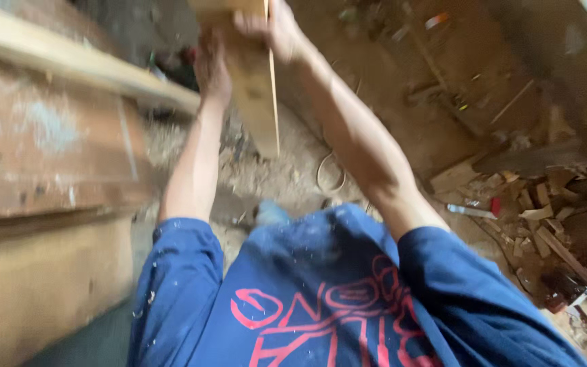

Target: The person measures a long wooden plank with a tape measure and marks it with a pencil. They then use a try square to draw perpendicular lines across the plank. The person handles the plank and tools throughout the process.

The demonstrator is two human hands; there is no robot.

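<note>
Both hands are reaching out ahead of the person and gripping one short wooden plank, which is hanging lengthwise away from the body over the sawdust-covered floor. The left hand is clasping the plank's left edge, fingers wrapped around it, while the right hand is closing over its upper end near the top of the view; held on opposite sides like this, the board is being kept steady and aligned rather than dangling from one corner. The plank's pale edge is facing right and catching the light, and its near end is hovering just above the floor, apart from it as far as the blur allows. To the left, a long pale timber beam is lying along the top of a stack of broad worn boards, probably parked there out of the working space. To the right, a heap of small wood offcuts is piling up against the wall; there are too many to count, and the motion blur is making single pieces hard to separate. So the count is running: two hands, one held plank, one beam, one heap of scraps. A loop of thin cord or wire is lying on the floor just beyond the person's blue shirt.
</note>
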